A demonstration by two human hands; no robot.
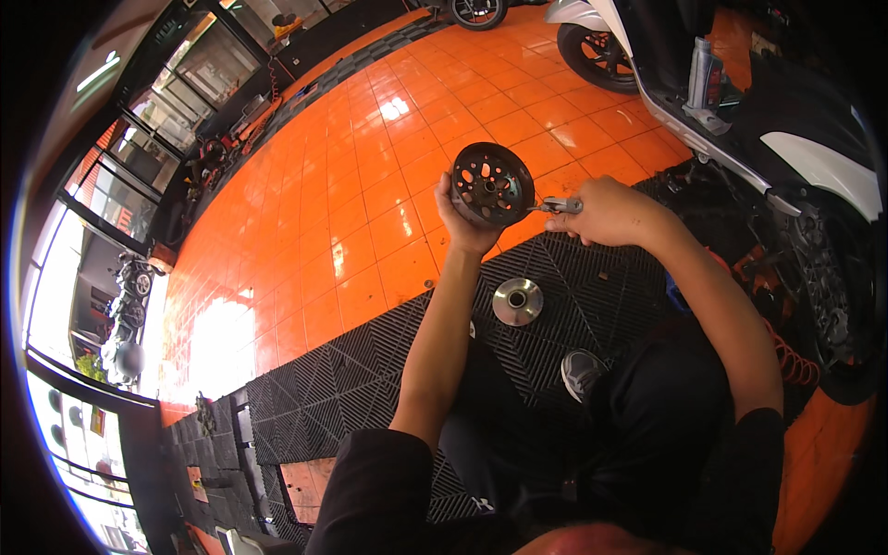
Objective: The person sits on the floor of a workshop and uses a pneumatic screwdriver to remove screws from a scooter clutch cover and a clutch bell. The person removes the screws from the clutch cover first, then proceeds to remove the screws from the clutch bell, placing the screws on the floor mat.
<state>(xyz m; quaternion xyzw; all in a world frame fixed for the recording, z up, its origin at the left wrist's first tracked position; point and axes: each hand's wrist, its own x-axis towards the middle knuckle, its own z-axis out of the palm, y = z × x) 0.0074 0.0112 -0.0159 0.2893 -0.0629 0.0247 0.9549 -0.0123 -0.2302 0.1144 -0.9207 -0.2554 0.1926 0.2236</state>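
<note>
My left hand (pixel 465 227) grips a black round metal housing (pixel 490 181) by its side, its perforated face tilted up toward me. My right hand (pixel 606 211) is closed on a small silver tool (pixel 561 204), which looks like an air blow gun, its thin tip pointing at the housing's right rim; whether it touches cannot be made out. Below my hands a shiny silver disc with a centre hub (pixel 518 302) lies on the black ribbed mat (pixel 351 388).
A white-and-black scooter (pixel 814 176) stands at right, a grey bottle (pixel 703 79) on it. A coiled red hose (pixel 794 356) hangs beside my right arm. Orange tiled floor (pixel 370 231) stretches ahead; motorcycles (pixel 129 314) stand beyond the glass at left.
</note>
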